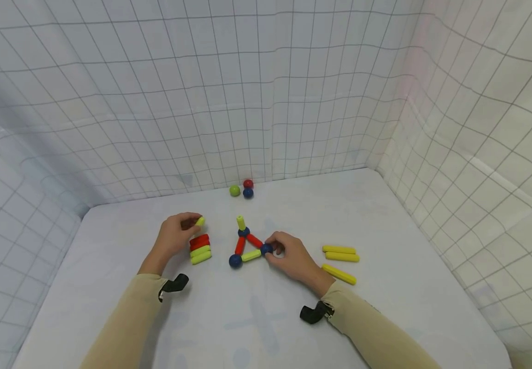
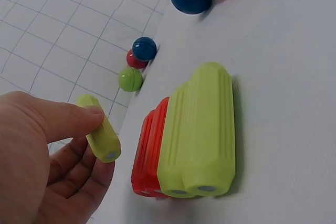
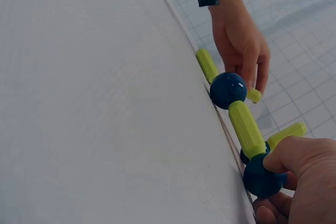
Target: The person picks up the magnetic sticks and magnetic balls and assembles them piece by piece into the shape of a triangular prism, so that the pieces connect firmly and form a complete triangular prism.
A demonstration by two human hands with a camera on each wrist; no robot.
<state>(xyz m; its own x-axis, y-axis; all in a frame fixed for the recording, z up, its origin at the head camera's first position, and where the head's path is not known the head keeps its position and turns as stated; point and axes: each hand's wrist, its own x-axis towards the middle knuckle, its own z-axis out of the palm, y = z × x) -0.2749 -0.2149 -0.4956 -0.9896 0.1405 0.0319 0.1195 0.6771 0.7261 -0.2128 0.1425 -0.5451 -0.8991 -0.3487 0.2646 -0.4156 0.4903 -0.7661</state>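
The left hand (image 1: 173, 236) pinches a lime rod (image 2: 105, 139); the right hand (image 1: 291, 256) grips a blue ball (image 3: 259, 179); a tug there could split the triangle (image 1: 251, 255).

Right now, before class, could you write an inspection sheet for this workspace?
Surface: white table.
Job's things: triangle of red and lime plastic-looking rods and dark-blue balls, lime rod upright on its far ball; row of two red, two lime rods.
Clutter: loose lime ball, red ball and dark-blue ball at the back; three long yellow rods, right.
Hands: left hand pinches loose lime rod; right hand holds triangle's right ball.
Cables: nothing seen.
Surroundings: white grid-patterned cloth walls.
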